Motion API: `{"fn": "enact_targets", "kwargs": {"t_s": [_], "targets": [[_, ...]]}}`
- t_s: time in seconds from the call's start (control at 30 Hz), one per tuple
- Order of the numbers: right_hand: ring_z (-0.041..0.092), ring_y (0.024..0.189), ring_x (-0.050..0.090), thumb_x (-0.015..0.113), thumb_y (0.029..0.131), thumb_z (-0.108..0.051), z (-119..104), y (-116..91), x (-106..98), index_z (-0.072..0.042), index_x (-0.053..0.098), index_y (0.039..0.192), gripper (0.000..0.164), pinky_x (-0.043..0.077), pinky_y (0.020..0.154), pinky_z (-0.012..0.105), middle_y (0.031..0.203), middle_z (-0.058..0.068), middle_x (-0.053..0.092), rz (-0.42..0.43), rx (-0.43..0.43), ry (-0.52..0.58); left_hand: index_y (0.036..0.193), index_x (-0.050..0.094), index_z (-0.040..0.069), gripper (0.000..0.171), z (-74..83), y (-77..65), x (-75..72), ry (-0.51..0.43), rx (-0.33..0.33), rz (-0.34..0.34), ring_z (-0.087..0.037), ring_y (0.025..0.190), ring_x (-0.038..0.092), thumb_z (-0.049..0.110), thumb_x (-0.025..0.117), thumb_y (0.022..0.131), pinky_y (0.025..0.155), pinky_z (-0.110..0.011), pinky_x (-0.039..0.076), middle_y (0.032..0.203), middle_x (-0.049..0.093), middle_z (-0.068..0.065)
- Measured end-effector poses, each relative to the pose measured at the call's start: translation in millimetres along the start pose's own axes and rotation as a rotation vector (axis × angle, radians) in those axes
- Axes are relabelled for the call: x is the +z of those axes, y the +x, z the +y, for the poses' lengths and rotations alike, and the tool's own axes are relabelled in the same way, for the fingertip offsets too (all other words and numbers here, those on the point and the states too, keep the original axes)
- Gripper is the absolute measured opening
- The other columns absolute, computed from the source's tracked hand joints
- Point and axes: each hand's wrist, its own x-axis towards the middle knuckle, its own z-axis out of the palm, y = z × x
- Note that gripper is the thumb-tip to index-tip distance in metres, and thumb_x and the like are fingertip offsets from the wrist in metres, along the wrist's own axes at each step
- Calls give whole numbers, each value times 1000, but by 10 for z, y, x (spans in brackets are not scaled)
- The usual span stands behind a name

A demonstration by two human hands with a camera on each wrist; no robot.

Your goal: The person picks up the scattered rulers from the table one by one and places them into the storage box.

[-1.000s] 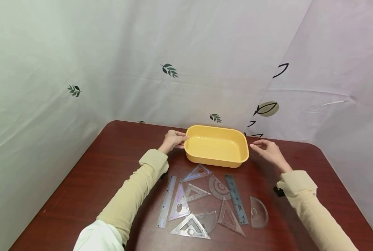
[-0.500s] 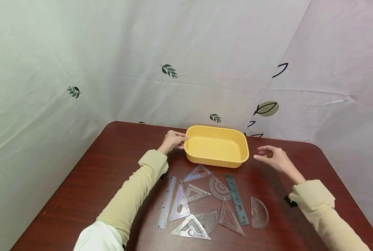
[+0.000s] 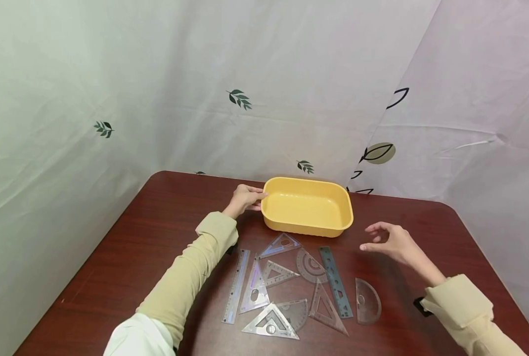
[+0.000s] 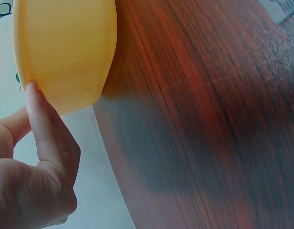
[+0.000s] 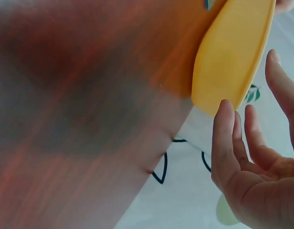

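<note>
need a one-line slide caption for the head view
The left hand holds a yellow tray, the right hand apart; rulers, set squares and protractors lie on the table.

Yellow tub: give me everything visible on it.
The yellow tub is an open-topped, shallow rectangle with rounded corners, smooth walls and a slim rim; it looks like glossy plastic. It stands upright near the far edge of the table, a long side facing the person, with no contents visible. The left hand grips its left end near the rim. The right hand is apart from it, off its right end.
</note>
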Motion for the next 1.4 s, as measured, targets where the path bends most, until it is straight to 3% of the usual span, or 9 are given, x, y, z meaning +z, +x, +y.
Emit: {"fn": "enact_targets", "kwargs": {"t_s": [0.3,0.57,0.83,1.23,1.4], "targets": [[8,80,57,88,68,-32,33,-244,50,0,65,107,55,50,62,19,94,10,67,-38,-6,-8,112,68,-1,32,-87,231,11,7,-2,-27,-14,50,61,16,74,85,50,-27,59,76,70,-13],[1,75,56,89,66,-28,82,-427,100,-1,65,104,52,49,62,19,91,5,66,-60,-27,-2,118,65,-1,36,-3,-23,-22,-1,12,-22,-7,47,57,17,72,88,50,-21,58,78,67,-9],[0,75,53,88,66,-31,104,-562,116,-3,63,104,53,46,61,19,91,2,64,-112,-3,-2,120,65,-1,35,-30,-14,-28,-15,30,-39,-11,55,64,15,70,89,52,-22,59,104,71,-21],[1,75,51,89,65,-26,94,-701,293,2,58,106,59,48,60,21,92,6,57,-248,-43,130,120,65,-1,35,-21,-21,-31,-24,35,-44,-9,53,63,14,70,89,53,-22,59,102,71,-20],[0,75,49,92,58,-27,68,-734,361,0,58,105,64,46,60,19,92,4,55,-231,-51,84,120,65,-1,35,-18,-22,-24,-26,32,-49,-10,54,63,15,70,89,52,-20,59,98,72,-19]]}}
